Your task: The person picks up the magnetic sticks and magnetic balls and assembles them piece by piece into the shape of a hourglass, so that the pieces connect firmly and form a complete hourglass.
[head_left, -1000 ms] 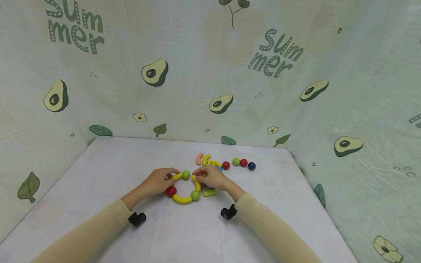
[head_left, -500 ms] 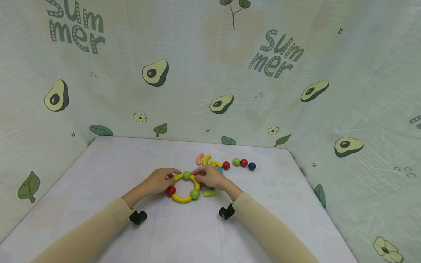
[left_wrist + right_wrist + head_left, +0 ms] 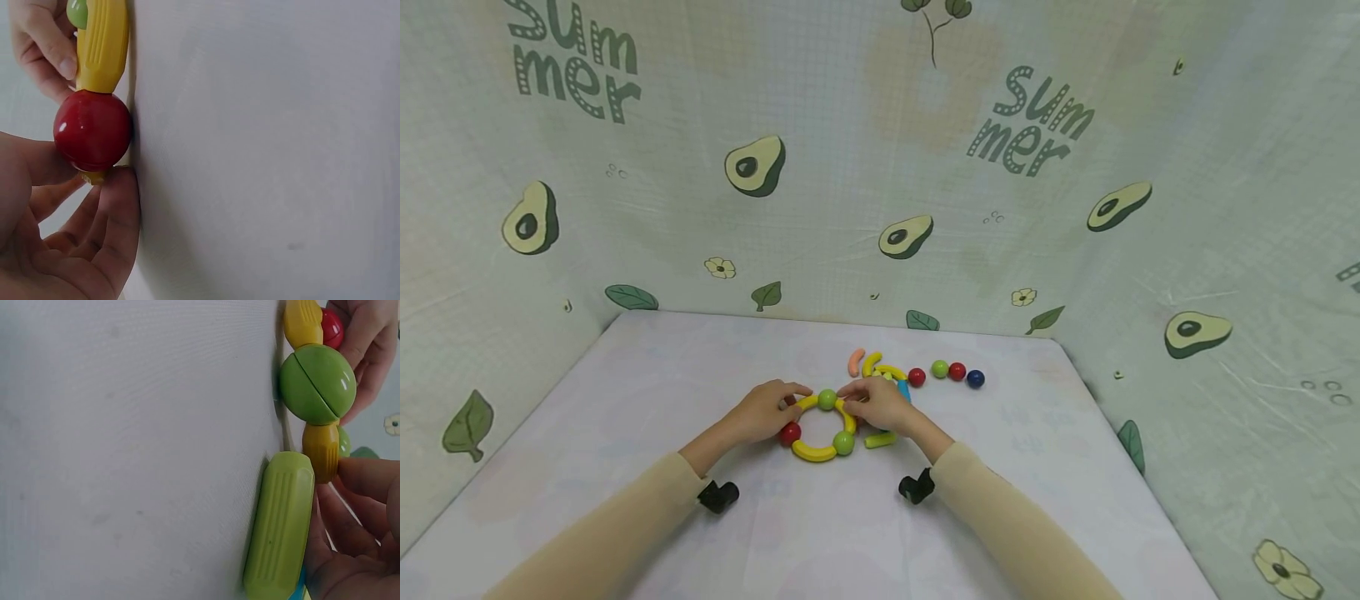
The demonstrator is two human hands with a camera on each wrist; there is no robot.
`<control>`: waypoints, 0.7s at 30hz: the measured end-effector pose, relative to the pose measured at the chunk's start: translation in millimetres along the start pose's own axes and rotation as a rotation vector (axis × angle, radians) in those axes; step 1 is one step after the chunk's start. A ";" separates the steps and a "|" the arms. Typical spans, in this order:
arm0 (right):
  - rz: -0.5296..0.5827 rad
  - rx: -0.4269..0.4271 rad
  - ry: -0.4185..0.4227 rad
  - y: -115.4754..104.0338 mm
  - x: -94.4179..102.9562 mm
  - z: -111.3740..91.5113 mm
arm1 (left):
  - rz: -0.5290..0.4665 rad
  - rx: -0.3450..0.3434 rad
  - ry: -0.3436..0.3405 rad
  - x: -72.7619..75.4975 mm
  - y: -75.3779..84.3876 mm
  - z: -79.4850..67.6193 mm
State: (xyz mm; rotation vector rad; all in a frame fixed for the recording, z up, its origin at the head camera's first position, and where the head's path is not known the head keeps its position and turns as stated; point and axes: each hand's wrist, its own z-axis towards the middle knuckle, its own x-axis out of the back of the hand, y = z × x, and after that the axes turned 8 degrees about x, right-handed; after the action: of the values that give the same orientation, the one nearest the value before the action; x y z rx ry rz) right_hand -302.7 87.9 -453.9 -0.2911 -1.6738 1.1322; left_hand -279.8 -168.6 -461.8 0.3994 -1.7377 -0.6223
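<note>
Curved yellow rods and coloured balls form a ring on the table. A green ball [image 3: 827, 400] sits at the far side, a red ball [image 3: 789, 433] at the left and another green ball [image 3: 843, 442] at the front right. The front curved yellow rod [image 3: 814, 452] joins the red ball to the front green one. My left hand [image 3: 763, 412] pinches the left curved yellow rod [image 3: 807, 403], just beyond the red ball. With thumb and fingers, my right hand [image 3: 880, 404] grips the right curved yellow rod [image 3: 322, 453], whose end meets the far green ball.
A light-green straight rod [image 3: 880, 439] lies beside my right hand. Behind that hand are a salmon curved rod [image 3: 856, 362], more yellow rods [image 3: 872, 363] and a partly hidden blue piece [image 3: 904, 390]. Red [image 3: 917, 377], green [image 3: 940, 368] and dark-blue [image 3: 975, 379] balls stand farther right.
The right hand has shifted slightly left, bringing its yellow rod against the far green ball and closing the gap there. The left hand has stayed nearly still.
</note>
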 end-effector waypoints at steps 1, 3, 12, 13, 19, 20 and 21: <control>-0.002 0.001 0.001 0.4 0.0 -0.5 | -0.014 0.002 -0.001 0.0 0.1 -0.5; -0.004 0.004 0.003 0.9 0.0 -1.8 | -0.038 0.006 -0.005 0.4 0.3 -1.8; -0.041 0.036 0.015 1.8 5.3 -7.2 | -0.139 -0.027 -0.115 5.3 -3.2 -16.3; -0.057 0.049 0.013 2.9 6.7 -8.2 | -0.155 -0.030 -0.125 5.5 -4.1 -18.0; -0.183 0.179 0.004 5.7 23.7 -20.9 | -0.181 -0.049 -0.111 3.8 -7.4 -24.1; -0.204 0.201 0.000 5.5 27.3 -23.8 | -0.175 -0.052 -0.100 3.5 -7.6 -25.1; -0.219 0.220 -0.005 6.0 30.8 -26.8 | -0.170 -0.055 -0.088 3.1 -7.9 -26.0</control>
State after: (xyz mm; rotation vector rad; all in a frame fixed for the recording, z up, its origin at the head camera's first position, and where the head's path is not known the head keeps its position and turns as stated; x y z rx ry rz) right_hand -295.0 125.8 -439.5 0.0344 -1.5268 1.1381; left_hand -255.9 -181.8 -459.7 0.4912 -1.7777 -0.8180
